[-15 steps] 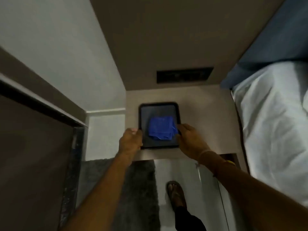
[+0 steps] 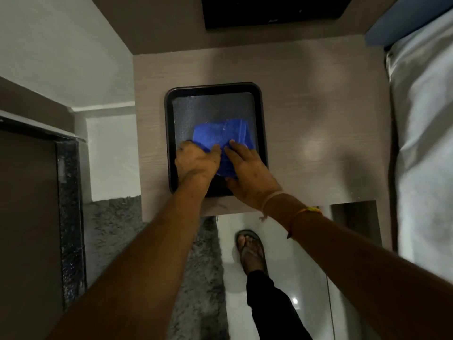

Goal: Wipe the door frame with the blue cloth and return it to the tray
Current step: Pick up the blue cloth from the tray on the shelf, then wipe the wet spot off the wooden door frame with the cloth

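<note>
A dark rectangular tray [image 2: 213, 90] lies on a pale wooden side table [image 2: 318, 123]. The blue cloth [image 2: 218, 137] sits folded in the tray's near half. My left hand [image 2: 196, 161] rests on the cloth's left corner with its fingers closed on the fabric. My right hand [image 2: 247, 168] lies flat over the cloth's right side, fingers spread and thumb under its near edge. The dark door frame [image 2: 69, 217] stands at the left, beside a brown door [image 2: 27, 229].
A bed with white sheets [image 2: 426, 143] runs along the right. A dark panel [image 2: 274, 11] is set in the wall behind the table. A grey rug [image 2: 117, 222] and glossy white floor lie below, with my sandalled foot [image 2: 251, 251] on it.
Both hands have moved from the tray's side edges onto the blue cloth. The camera has come closer to the table, so the tray looks larger.
</note>
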### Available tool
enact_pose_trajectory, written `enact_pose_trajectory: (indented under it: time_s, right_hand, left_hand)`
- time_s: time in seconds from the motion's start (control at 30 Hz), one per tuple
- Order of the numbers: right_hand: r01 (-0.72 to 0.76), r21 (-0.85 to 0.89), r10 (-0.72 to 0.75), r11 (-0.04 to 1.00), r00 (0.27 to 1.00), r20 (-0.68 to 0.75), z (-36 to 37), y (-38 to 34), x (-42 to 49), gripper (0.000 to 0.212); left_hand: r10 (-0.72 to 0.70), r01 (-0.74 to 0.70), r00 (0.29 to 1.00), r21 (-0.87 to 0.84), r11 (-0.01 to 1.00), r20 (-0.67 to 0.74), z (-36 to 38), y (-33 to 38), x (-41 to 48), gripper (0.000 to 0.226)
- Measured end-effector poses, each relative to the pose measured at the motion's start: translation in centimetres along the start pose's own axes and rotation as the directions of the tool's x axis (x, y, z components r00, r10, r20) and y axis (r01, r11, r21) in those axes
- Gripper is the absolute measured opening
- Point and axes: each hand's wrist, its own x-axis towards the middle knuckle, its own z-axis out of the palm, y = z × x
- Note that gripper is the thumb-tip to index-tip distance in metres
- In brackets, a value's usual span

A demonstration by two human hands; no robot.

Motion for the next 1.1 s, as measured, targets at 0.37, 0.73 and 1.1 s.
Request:
enact_pose_trajectory:
  time_s: [0.37,0.73,1.1]
  right_hand:
    - [0.021,0.029,-0.02,0.999,0.998,-0.052,-2.1,-1.3,-1.2,0.097]
    - [0.359,0.427,-0.195,0.83,0.903,-0.382,-13.2,-21.4,-8.6,0.064]
    - [0.924,0.338,-0.714,0.178,0.358,-0.602,-16.3,-58.4,-31.9,0.055]
  left_hand:
    - [0.029,0.076,0.971,-0.42,0.904,0.238,-2.3,1.8,-2.3,0.034]
    - [0.41,-0.48,0.877,-0.44,0.759,-0.25,-24.6,5.3,-18.9,0.022]
    - [0.455,-0.574,0.134,0.305,0.76,-0.88,-56.1,-10.8,-46.8,0.038]
